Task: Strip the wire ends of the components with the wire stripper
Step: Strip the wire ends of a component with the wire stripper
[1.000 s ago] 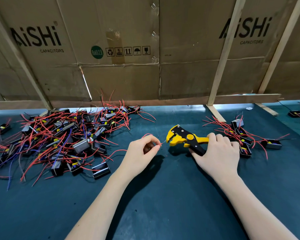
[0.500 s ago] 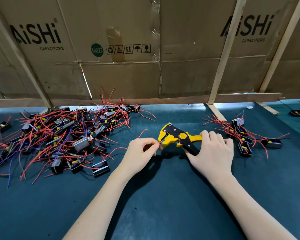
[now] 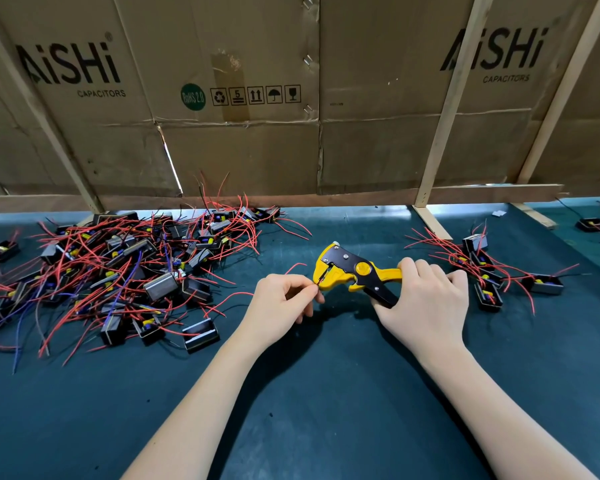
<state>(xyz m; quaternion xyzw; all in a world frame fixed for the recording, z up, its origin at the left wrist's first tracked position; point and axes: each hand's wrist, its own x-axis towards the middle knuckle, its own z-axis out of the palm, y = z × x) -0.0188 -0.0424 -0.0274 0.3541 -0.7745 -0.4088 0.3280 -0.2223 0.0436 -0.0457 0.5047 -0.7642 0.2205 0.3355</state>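
Observation:
My right hand grips the handles of a yellow and black wire stripper, whose jaws point left. My left hand pinches a thin red wire between thumb and fingers, with the wire's end right at the stripper's jaws. The component on that wire is hidden inside my left hand. A big heap of black components with red and blue wires lies to the left. A smaller group of the same components lies to the right, just beyond my right hand.
The work lies on a dark green mat. Cardboard sheets on wooden struts wall off the back. Another component sits at the far right edge, and one lone component at the far left.
The stripper in my right hand has moved left toward my left hand, closing the gap. The wire end now sits at the jaws. My left hand stayed roughly in place.

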